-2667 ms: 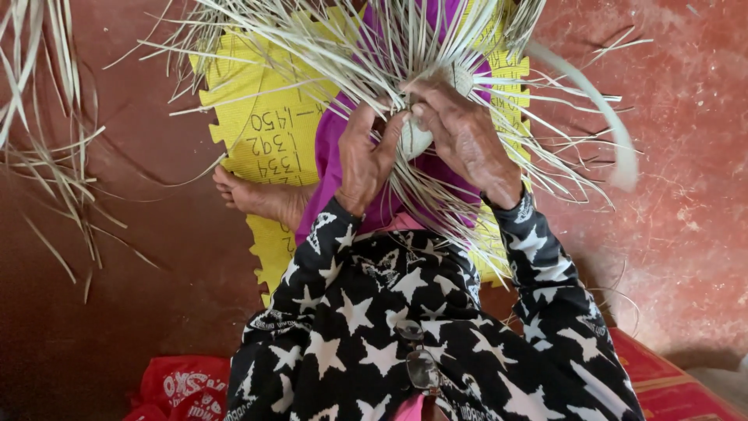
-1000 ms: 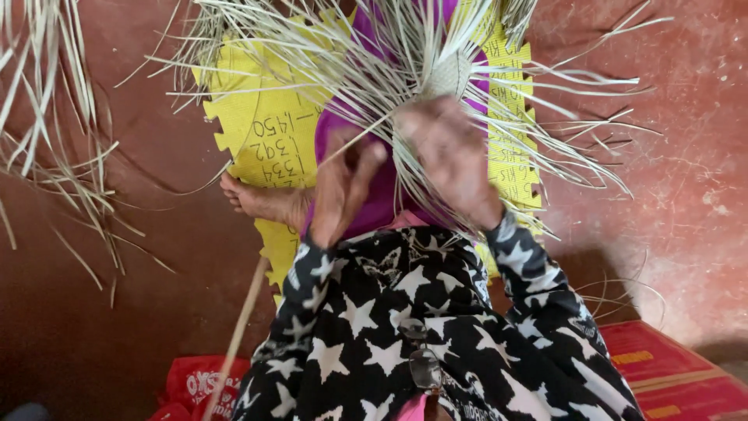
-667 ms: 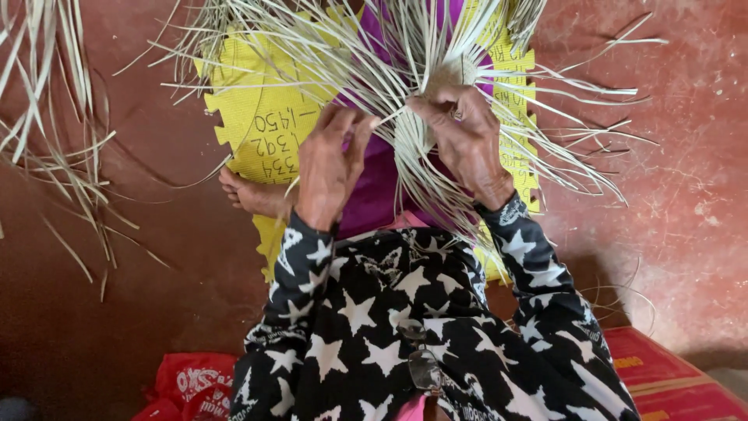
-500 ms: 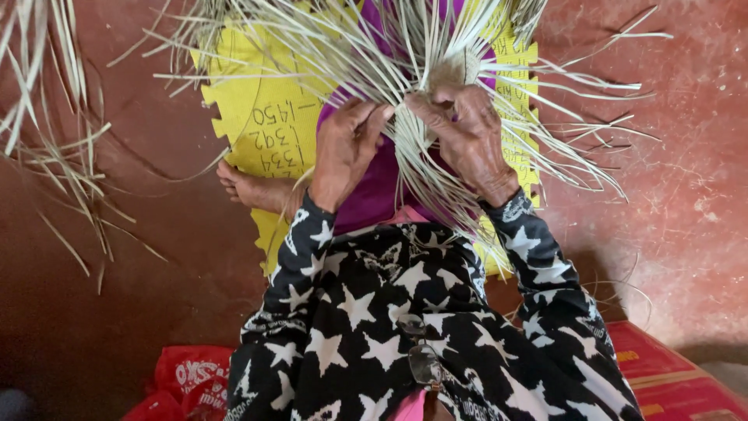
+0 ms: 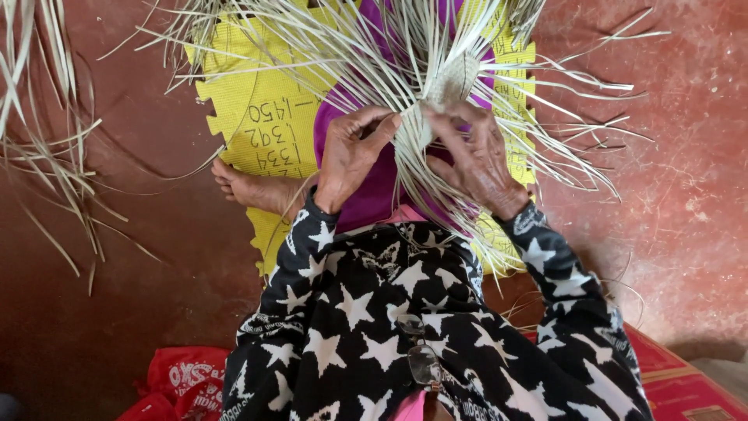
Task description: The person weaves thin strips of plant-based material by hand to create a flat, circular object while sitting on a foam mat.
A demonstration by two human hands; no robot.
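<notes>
I hold a piece of woven palm-leaf work (image 5: 448, 82) in front of my lap, its many pale loose strips fanning out on all sides. My left hand (image 5: 351, 156) pinches strips at the left edge of the woven patch. My right hand (image 5: 477, 160) grips strips on the right side, fingers curled over them. Both arms are in black sleeves with white stars. A purple skirt (image 5: 366, 187) covers my legs beneath the weaving.
A yellow foam mat (image 5: 249, 117) with a toothed edge lies on the red-brown floor (image 5: 686, 195) under me; my bare foot (image 5: 253, 187) rests on it. More loose pale strips (image 5: 47, 156) lie at the left. A red bag (image 5: 183, 382) is at the lower left.
My hands have stayed on the weaving, shifting among the strips. The left hand rose from lower down to pinch strips beside the woven patch, and the loose strips have swung about.
</notes>
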